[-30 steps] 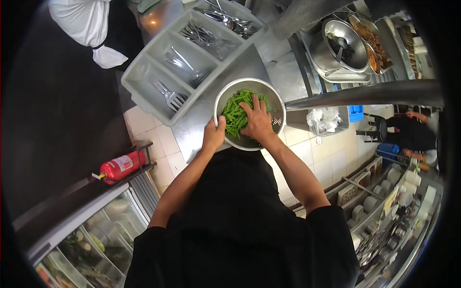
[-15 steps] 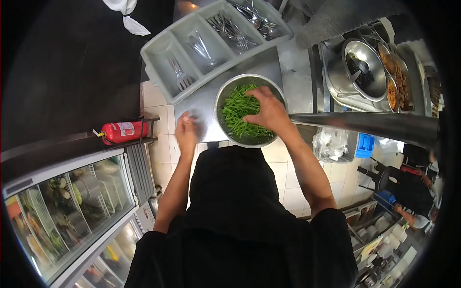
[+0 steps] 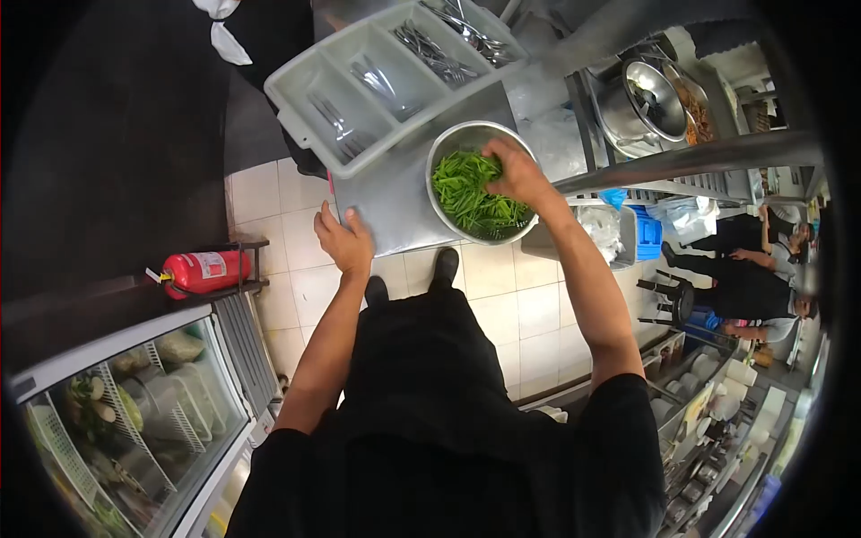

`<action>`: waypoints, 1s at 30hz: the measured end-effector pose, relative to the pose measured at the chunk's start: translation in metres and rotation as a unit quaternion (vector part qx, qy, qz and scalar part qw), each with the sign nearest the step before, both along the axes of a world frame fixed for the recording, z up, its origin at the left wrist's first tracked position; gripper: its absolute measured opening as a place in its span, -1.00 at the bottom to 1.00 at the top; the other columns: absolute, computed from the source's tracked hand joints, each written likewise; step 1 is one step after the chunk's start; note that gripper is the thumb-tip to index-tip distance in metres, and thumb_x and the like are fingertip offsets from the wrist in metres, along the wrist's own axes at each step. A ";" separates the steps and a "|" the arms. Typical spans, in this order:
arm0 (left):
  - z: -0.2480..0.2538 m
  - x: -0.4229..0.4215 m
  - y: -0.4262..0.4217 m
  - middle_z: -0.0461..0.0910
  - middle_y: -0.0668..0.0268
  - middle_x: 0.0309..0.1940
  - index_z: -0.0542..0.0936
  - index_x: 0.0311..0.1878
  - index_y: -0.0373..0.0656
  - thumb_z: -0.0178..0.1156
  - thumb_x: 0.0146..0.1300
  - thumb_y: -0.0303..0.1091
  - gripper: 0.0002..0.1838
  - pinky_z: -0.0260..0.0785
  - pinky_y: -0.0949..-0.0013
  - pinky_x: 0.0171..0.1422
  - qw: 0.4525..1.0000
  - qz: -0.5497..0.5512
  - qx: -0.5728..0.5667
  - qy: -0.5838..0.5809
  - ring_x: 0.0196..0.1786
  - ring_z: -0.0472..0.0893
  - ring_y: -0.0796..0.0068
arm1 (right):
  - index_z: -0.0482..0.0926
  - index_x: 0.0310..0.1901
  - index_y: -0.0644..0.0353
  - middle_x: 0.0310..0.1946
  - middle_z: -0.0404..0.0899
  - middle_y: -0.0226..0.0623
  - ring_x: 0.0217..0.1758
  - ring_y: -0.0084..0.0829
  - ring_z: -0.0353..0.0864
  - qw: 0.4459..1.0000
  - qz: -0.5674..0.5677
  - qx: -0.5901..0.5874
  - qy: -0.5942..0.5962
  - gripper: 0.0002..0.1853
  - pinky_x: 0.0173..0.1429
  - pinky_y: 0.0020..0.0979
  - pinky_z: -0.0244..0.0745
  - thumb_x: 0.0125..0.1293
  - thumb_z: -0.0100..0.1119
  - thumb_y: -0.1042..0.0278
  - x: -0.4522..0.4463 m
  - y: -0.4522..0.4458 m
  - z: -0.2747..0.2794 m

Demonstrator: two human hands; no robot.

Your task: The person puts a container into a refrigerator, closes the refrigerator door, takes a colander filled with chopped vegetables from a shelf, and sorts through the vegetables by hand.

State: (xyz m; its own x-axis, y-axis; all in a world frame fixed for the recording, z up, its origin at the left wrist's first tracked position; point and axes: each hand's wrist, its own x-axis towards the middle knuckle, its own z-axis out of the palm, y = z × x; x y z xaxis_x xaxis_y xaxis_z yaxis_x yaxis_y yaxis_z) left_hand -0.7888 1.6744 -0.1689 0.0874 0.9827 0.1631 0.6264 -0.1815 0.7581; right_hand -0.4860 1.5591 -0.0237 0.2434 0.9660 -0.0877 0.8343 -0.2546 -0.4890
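At one o'clock: colander (image 3: pixel 460 141) of greens (image 3: pixel 471 193), over counter (image 3: pixel 386 206).
Right hand (image 3: pixel 516 172): curled at greens; grip unclear.
Left hand (image 3: pixel 345 240): released, colander's eight o'clock.
Greens work: apparently mixing; next move calls for steadying colander.

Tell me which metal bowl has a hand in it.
The perforated bowl of cut greens at the steel counter edge: the right hand reaches into it. The upper-right bowl has no hand in it.
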 end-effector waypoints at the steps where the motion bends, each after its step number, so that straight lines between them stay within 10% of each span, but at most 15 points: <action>1: 0.001 0.001 0.001 0.21 -0.19 0.28 0.23 0.37 -0.21 0.01 0.38 -0.06 -0.38 0.15 -0.08 0.35 1.000 0.004 -0.011 0.007 0.28 0.31 -0.20 | 0.43 0.15 -0.03 0.26 0.32 -0.06 0.21 0.02 0.46 0.999 -0.025 -0.026 0.020 -0.19 0.23 -0.11 0.45 -0.27 0.57 0.37 -0.006 -0.004 0.008; 5: 0.005 0.004 0.001 0.23 -0.16 0.28 0.25 0.37 -0.21 0.02 0.38 -0.07 -0.40 0.18 -0.04 0.35 0.999 0.004 -0.017 0.037 0.28 0.32 -0.21 | 0.38 0.20 -0.21 0.17 0.33 -0.02 0.18 0.12 0.45 0.984 -0.033 -0.042 -0.168 -0.08 0.19 -0.01 0.51 -0.34 0.62 0.31 -0.036 -0.016 -0.017; 30: 0.005 0.010 -0.001 0.23 -0.19 0.27 0.31 0.31 -0.23 -0.03 0.39 -0.05 -0.44 0.20 -0.07 0.35 0.997 0.041 0.018 0.059 0.27 0.33 -0.21 | 0.46 0.09 -0.04 0.06 0.52 0.06 0.09 0.05 0.54 0.999 -0.005 0.052 -0.004 -0.41 0.16 -0.12 0.51 -0.03 0.16 0.69 0.006 -0.006 0.001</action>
State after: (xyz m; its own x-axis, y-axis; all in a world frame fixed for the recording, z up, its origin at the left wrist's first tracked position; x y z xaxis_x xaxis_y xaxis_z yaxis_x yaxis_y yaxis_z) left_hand -0.7784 1.6736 -0.1639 0.0272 0.9813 0.1908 0.7249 -0.1508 0.6722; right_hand -0.4797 1.5535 -0.0231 0.2528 0.9674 0.0156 0.8359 -0.2102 -0.5070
